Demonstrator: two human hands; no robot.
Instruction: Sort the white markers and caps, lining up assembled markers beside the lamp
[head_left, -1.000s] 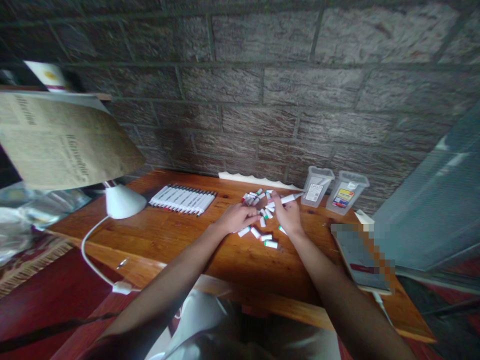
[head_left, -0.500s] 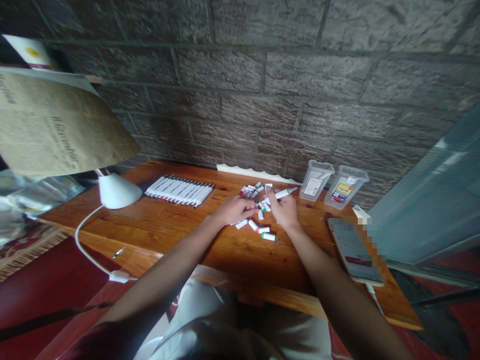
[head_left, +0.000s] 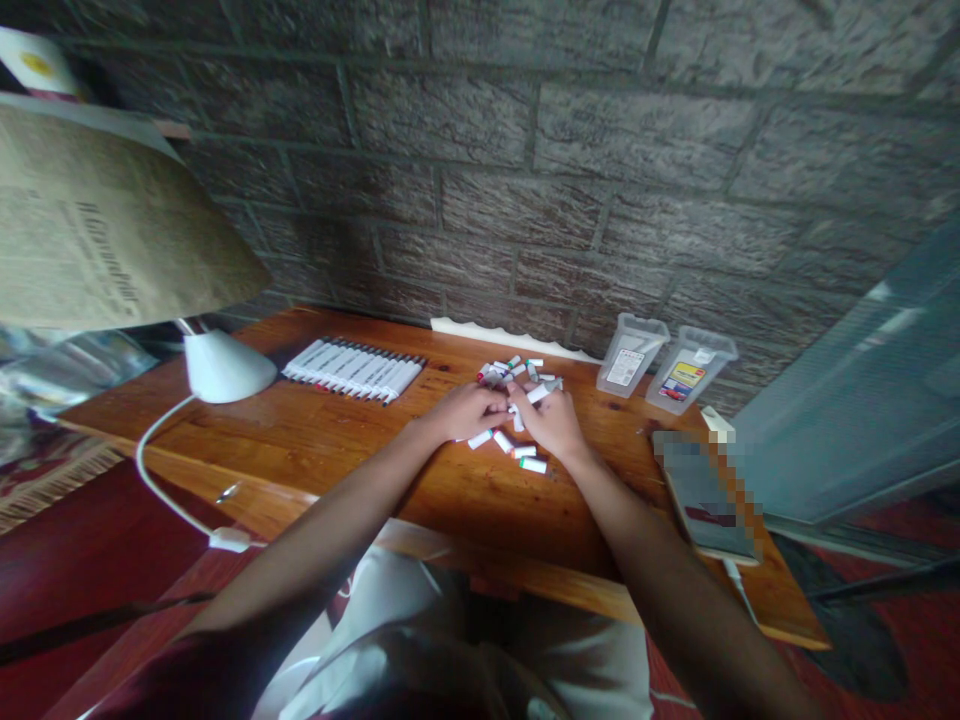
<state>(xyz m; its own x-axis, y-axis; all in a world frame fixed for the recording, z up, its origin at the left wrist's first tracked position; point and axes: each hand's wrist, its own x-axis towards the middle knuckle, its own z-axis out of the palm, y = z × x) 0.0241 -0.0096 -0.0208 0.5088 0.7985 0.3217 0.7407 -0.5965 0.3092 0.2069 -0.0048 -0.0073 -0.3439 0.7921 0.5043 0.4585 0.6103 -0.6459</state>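
My left hand [head_left: 463,410] and my right hand [head_left: 546,422] meet over a scatter of white marker caps [head_left: 511,375] on the wooden desk [head_left: 315,450]. The right hand grips a white marker [head_left: 537,393] whose tip points left toward the left hand. The left hand's fingers are pinched together at that tip, on something I cannot make out. More loose caps [head_left: 525,458] lie just in front of the hands.
A row of capped white markers [head_left: 352,370] lies at the back left beside a white lamp base [head_left: 225,365] with its cord. Two clear plastic boxes [head_left: 664,362] stand at the back right. A book [head_left: 705,495] lies at the right edge. A brick wall is behind.
The right hand has turned the marker from pointing right to pointing left, and both hands have drawn together. The camera tipped down a little.
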